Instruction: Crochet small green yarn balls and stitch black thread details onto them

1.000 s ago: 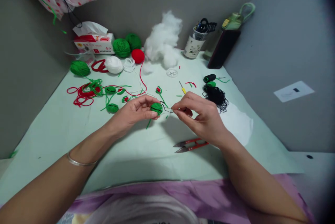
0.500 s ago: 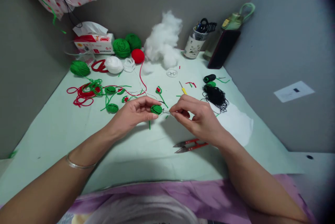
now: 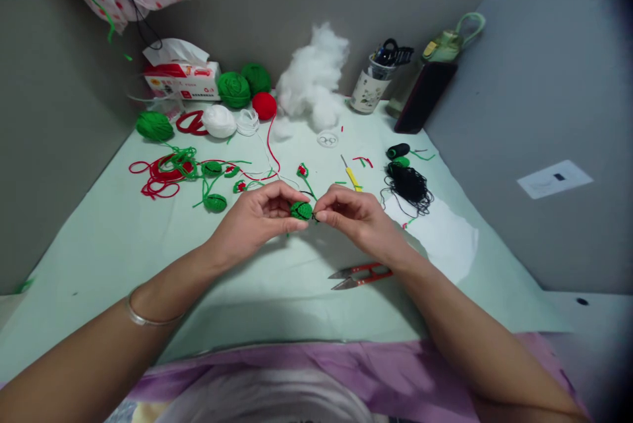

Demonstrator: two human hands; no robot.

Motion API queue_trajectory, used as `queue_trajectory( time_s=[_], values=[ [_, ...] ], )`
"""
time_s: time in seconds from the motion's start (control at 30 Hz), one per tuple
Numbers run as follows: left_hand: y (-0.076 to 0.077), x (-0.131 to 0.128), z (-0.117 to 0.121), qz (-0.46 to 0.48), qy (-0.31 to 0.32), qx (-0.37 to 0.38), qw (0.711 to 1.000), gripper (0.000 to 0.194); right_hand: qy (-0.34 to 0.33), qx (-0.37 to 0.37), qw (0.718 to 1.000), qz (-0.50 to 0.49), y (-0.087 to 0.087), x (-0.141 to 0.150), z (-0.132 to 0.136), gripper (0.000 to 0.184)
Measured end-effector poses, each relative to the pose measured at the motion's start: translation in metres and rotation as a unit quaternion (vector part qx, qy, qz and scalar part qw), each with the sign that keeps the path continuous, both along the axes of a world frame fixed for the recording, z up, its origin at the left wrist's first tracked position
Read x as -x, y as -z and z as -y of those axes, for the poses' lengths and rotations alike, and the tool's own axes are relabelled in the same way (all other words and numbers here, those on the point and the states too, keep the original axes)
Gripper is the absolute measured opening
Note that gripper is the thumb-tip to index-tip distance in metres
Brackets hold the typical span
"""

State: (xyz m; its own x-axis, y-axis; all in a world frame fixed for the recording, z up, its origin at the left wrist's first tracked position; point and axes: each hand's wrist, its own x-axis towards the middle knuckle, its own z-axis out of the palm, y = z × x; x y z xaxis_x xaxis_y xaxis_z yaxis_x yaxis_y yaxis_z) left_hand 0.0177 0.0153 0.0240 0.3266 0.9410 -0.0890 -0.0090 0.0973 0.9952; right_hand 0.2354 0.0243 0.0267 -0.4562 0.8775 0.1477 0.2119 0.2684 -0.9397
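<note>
Left hand: your left hand (image 3: pixel 254 217) curled around the green crocheted ball (image 3: pixel 301 211), thumb below and fingers above and behind.
Green crocheted ball: it sat in your left fingertips, above the middle of the table (image 3: pixel 237 298), with black yarn (image 3: pixel 313 216) running across its surface.
Right hand: your right hand (image 3: pixel 363 217) was pinched narrow on the black yarn, just beside the ball; whether a needle was in that pinch, you could not have told from this view.
Red-handled snips: the snips (image 3: pixel 363 280) lay below your right hand, blades apart and pointing left.
Yellow-handled hook: the hook (image 3: pixel 353 178) lay beyond your right hand.
Black tangle: the tangle (image 3: pixel 409 187) lay to the right, by a white sheet (image 3: pixel 452 242).
Green companions: two similar green pieces (image 3: pixel 215 203) lay beyond your left hand.
Back row: white stuffing (image 3: pixel 314 77) stood beside a red yarn ball (image 3: pixel 264 106).
</note>
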Motion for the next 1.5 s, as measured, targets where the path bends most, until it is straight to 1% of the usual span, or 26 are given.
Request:
queue_trajectory(
  time_s=[0.13, 0.27, 0.43, 0.53, 0.6, 0.73, 0.83, 0.97, 1.17, 1.23, 1.33, 1.43, 1.5],
  values=[
    [0.001, -0.002, 0.001, 0.000, -0.003, 0.006, 1.000, 0.035, 0.000, 0.016, 1.000, -0.014, 0.003, 0.003, 0.000, 0.009],
    [0.002, -0.003, 0.001, 0.007, -0.008, -0.003, 1.000, 0.032, -0.009, 0.027, 0.999, -0.028, 0.001, 0.003, -0.001, 0.009],
    [0.003, -0.004, 0.002, 0.047, -0.009, -0.007, 0.999, 0.029, -0.029, 0.027, 0.999, -0.031, -0.001, -0.006, -0.005, 0.010],
    [0.004, -0.005, 0.003, 0.051, -0.014, -0.013, 0.999, 0.030, -0.044, 0.045, 0.997, -0.036, 0.001, -0.009, -0.008, 0.012],
    [0.005, -0.005, 0.003, 0.046, -0.017, -0.015, 0.999, 0.031, -0.041, 0.068, 0.995, -0.054, 0.003, -0.008, -0.009, 0.014],
    [0.005, -0.006, 0.003, 0.034, -0.021, -0.018, 0.999, 0.032, -0.012, 0.103, 0.992, -0.078, 0.004, 0.001, -0.006, 0.020],
    [0.004, -0.007, 0.003, 0.033, -0.024, -0.019, 0.999, 0.030, -0.002, 0.090, 0.994, -0.064, 0.003, 0.005, -0.004, 0.020],
    [0.003, -0.008, 0.003, 0.030, -0.021, -0.015, 0.999, 0.027, -0.011, 0.078, 0.995, -0.057, 0.002, 0.005, -0.003, 0.016],
    [0.006, -0.004, 0.002, 0.033, -0.017, -0.021, 0.999, 0.028, -0.022, 0.039, 0.998, -0.045, 0.004, -0.004, -0.009, 0.012],
    [0.007, -0.004, 0.002, 0.041, -0.020, -0.018, 0.999, 0.029, -0.033, 0.055, 0.997, -0.045, 0.006, -0.008, -0.012, 0.013],
    [0.008, -0.004, 0.003, 0.059, -0.023, -0.022, 0.998, 0.028, -0.040, 0.102, 0.992, -0.069, 0.013, -0.010, -0.015, 0.016],
    [0.009, -0.006, 0.003, 0.067, -0.025, -0.030, 0.997, 0.028, -0.037, 0.154, 0.982, -0.106, 0.018, -0.005, -0.015, 0.018],
    [0.010, -0.007, 0.004, 0.065, -0.028, -0.035, 0.997, 0.027, -0.033, 0.168, 0.978, -0.123, 0.019, 0.000, -0.014, 0.019]
  ],
)
